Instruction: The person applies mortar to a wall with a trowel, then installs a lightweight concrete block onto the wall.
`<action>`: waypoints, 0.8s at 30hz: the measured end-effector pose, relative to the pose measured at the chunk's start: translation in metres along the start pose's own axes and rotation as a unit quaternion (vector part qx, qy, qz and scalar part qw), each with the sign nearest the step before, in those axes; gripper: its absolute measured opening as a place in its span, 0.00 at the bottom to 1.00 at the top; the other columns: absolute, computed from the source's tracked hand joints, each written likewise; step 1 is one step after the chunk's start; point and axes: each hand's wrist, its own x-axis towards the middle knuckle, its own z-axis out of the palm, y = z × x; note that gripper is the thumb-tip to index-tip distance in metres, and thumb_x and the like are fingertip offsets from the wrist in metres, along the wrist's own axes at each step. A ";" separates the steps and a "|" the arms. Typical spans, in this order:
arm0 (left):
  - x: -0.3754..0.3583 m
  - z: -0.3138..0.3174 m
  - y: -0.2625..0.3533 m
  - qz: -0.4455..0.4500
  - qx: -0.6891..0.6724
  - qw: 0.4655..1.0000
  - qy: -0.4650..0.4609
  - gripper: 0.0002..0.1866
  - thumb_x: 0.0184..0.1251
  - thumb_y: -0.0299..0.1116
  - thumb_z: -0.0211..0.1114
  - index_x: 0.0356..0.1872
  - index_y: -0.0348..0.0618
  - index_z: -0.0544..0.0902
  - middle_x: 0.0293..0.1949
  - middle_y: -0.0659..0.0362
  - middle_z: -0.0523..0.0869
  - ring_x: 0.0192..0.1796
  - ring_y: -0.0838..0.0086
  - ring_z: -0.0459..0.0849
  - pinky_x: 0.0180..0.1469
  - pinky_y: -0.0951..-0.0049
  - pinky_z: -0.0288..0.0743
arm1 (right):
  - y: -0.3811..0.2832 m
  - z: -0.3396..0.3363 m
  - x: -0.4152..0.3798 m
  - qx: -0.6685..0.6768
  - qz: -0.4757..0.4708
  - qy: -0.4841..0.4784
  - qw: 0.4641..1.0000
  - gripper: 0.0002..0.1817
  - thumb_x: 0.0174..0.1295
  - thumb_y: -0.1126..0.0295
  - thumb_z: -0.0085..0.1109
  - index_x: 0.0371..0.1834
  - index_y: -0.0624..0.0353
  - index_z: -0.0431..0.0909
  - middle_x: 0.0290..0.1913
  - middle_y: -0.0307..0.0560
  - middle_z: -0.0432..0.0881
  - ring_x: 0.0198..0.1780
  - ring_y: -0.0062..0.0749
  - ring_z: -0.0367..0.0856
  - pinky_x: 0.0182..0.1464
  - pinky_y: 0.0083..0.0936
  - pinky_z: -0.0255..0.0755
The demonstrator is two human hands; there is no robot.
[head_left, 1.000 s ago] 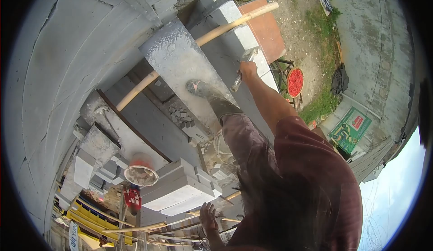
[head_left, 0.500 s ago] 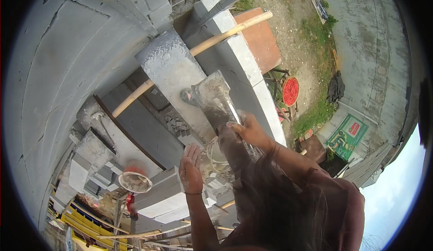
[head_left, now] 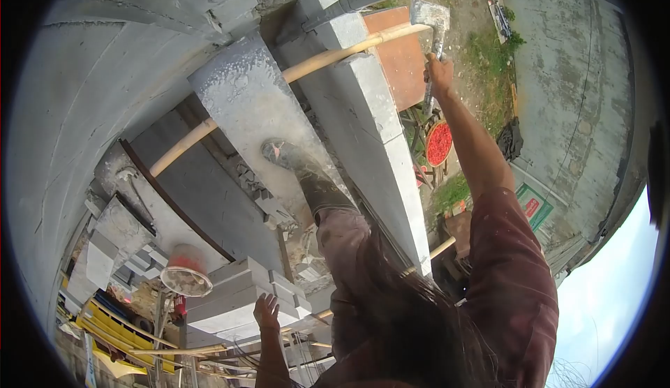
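Observation:
My right hand (head_left: 440, 75) is wrapped around the handle of a long-handled tool with a broad, mortar-smeared head (head_left: 430, 13). My right arm stretches out to the upper right, and the tool's head overlaps the end of a bamboo pole (head_left: 356, 51) in this view. Low in the picture, my left hand (head_left: 266, 312) is open with its fingers apart. Nothing is in it, and it overlaps the edge of a stack of pale blocks (head_left: 234, 304). A dirty boot (head_left: 307, 175) of mine stands on the grey slab (head_left: 237, 91) between both hands.
A mortar-stained bucket (head_left: 186, 276) stands at the lower left near cut blocks (head_left: 101, 255). A white-topped block wall (head_left: 380, 102) runs along the right. Beyond it are a brown board (head_left: 398, 60) and a round tray of red items (head_left: 439, 144). Gaps drop away beside the slab.
My right hand has swung the tool from beside my boot out to the upper right. My left hand has moved down and slightly left, away from my leg. The view has shifted slightly.

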 end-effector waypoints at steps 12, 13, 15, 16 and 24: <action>0.009 0.037 -0.008 -0.042 0.045 0.996 -0.060 0.26 0.81 0.51 0.60 0.71 0.48 0.76 0.62 0.50 0.85 0.63 0.58 0.85 0.65 0.51 0.76 | 0.050 0.131 0.057 -0.001 0.080 -0.035 0.996 0.07 0.62 0.70 0.61 0.29 0.60 0.76 0.19 0.39 0.72 0.16 0.27 0.69 0.21 0.28 0.65; 0.008 0.036 -0.007 -0.047 0.047 0.996 -0.059 0.26 0.81 0.51 0.60 0.71 0.48 0.76 0.62 0.50 0.85 0.63 0.58 0.85 0.65 0.51 0.76 | 0.055 0.135 0.058 -0.009 0.074 -0.045 0.996 0.07 0.62 0.70 0.62 0.30 0.60 0.76 0.20 0.40 0.73 0.16 0.27 0.69 0.21 0.27 0.65; 0.008 0.035 -0.008 -0.062 0.057 0.995 -0.055 0.26 0.81 0.51 0.60 0.71 0.48 0.76 0.63 0.50 0.85 0.62 0.59 0.85 0.65 0.52 0.76 | 0.061 0.138 0.061 -0.008 0.073 -0.055 0.996 0.06 0.62 0.71 0.62 0.31 0.60 0.76 0.20 0.41 0.73 0.17 0.27 0.69 0.21 0.27 0.65; 0.008 0.032 -0.011 -0.065 0.057 0.995 -0.055 0.26 0.81 0.51 0.60 0.71 0.48 0.76 0.63 0.50 0.85 0.62 0.59 0.85 0.65 0.52 0.76 | 0.064 0.140 0.064 0.003 0.066 -0.065 0.996 0.05 0.61 0.71 0.62 0.32 0.60 0.76 0.20 0.41 0.73 0.17 0.27 0.69 0.21 0.27 0.65; -0.005 0.024 -0.018 -0.082 0.067 0.994 -0.024 0.27 0.81 0.53 0.56 0.72 0.49 0.76 0.66 0.49 0.83 0.66 0.57 0.82 0.69 0.49 0.71 | 0.077 0.152 0.076 -0.015 0.057 -0.084 0.995 0.04 0.60 0.73 0.60 0.31 0.57 0.74 0.19 0.39 0.72 0.16 0.26 0.68 0.20 0.28 0.63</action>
